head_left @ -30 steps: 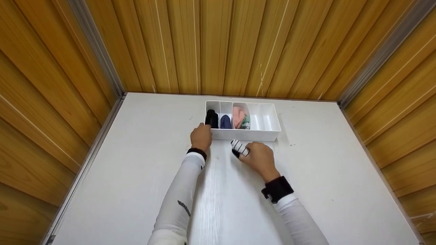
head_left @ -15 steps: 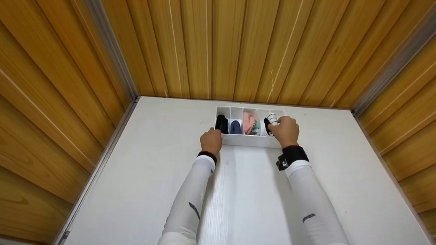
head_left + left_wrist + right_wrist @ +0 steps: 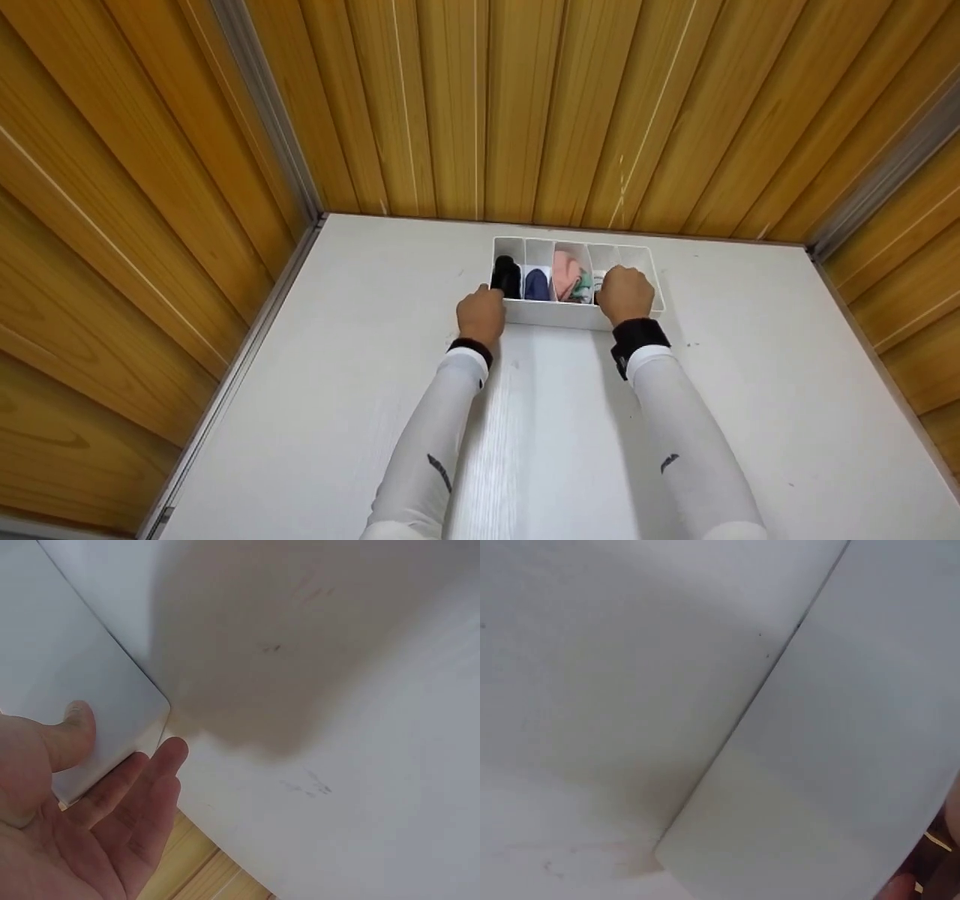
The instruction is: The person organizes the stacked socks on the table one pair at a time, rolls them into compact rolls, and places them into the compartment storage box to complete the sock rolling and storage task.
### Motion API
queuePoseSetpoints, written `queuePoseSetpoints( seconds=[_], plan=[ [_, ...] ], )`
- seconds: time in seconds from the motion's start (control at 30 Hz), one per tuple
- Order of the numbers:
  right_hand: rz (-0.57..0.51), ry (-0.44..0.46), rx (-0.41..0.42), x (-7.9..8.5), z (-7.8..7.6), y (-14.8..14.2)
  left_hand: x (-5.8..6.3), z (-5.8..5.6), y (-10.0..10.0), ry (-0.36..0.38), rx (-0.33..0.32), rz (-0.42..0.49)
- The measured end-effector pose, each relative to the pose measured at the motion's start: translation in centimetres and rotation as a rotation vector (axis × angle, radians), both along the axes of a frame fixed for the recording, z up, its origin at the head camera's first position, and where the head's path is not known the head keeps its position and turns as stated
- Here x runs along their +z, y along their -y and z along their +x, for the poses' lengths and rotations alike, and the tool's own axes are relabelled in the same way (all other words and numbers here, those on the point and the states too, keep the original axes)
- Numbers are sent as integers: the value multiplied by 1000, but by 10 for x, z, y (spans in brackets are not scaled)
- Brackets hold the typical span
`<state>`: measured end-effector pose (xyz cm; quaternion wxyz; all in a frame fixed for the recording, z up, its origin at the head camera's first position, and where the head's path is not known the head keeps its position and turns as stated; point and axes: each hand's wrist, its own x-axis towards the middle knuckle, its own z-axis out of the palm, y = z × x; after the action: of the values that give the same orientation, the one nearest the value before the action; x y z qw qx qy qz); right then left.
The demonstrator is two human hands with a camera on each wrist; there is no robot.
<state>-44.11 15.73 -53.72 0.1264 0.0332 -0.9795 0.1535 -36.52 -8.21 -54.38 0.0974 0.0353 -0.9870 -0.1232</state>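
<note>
A white divided box [image 3: 555,313] stands near the back of the white table. My left hand [image 3: 480,315] grips its front left corner; in the left wrist view the thumb [image 3: 77,739] presses the front wall while the fingers lie along the side. My right hand [image 3: 627,294] reaches over the front wall into the right part, holding a rolled black-and-white striped sock [image 3: 598,281], mostly hidden behind the knuckles. Other compartments hold a black rolled sock [image 3: 506,277], a navy one [image 3: 537,285] and a pink and green cloth bundle [image 3: 568,276].
The white table [image 3: 360,337] extends around the box on all sides. Yellow wood-look panels [image 3: 517,112] rise behind it and at both sides, with grey metal posts [image 3: 266,97] at the corners.
My right hand has carried the striped sock from in front of the box up and right, then down into a right-hand compartment. My left hand keeps its grip on the corner.
</note>
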Motion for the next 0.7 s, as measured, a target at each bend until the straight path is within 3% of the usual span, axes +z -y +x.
queuePoseSetpoints(
  seconds=[0.17,0.4,0.5,0.6,0.7],
  plan=[
    [-5,37,38,-1,6,-4,1,0,-1,33,-20,-4],
    [-114,-194,109,-9,24,12,-6,-8,15,18,-45,64],
    [-152,-238,144,-10,37,23,-8,-7,28,-25,-33,102],
    [-157,-217,178,-5,54,27,-4,2,35,-81,-51,115],
    [-127,-139,221,-2,78,26,1,28,40,-81,-109,87]
  ],
)
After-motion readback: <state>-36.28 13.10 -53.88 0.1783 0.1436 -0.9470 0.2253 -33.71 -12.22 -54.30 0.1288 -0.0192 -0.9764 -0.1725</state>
